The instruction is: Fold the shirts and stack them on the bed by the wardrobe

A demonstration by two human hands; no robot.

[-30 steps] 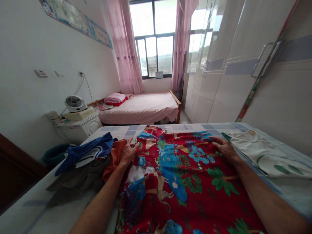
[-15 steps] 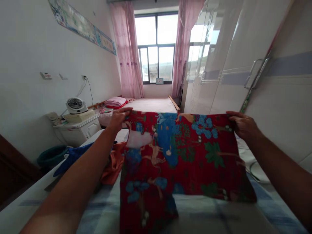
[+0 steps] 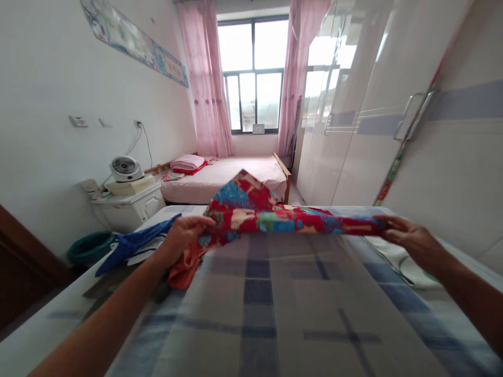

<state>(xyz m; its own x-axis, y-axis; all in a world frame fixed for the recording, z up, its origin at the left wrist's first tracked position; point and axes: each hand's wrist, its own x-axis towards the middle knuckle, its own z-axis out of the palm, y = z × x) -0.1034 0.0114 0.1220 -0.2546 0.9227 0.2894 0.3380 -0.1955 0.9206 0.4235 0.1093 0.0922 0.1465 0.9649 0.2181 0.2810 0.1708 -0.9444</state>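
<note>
Stretched between both my hands is a pair of red printed shorts (image 3: 275, 222), patterned with blue and green trees and animals. Its near edge is pulled into a narrow, nearly level band, while the rest flies up and away behind it, one corner peaking at left of centre. My left hand (image 3: 188, 233) pinches the left end, and my right hand (image 3: 406, 238) pinches the right end. Under the cloth lies a bed with a checked blue-and-white sheet (image 3: 306, 314). An orange cloth (image 3: 185, 271) lies on it below my left hand.
Blue clothing (image 3: 131, 248) and dark clothing (image 3: 108, 285) lie at left on the sheet. A white cloth with green trim (image 3: 408, 269) is at right. Beyond stand a pink bed (image 3: 251, 173), a cabinet with a fan (image 3: 126, 167), a green bin (image 3: 88, 248) and a wardrobe (image 3: 365, 131).
Both hands have come down, the right one slightly outward. The shorts, hanging spread out toward me before, now swing away from me, and the sheet below shows.
</note>
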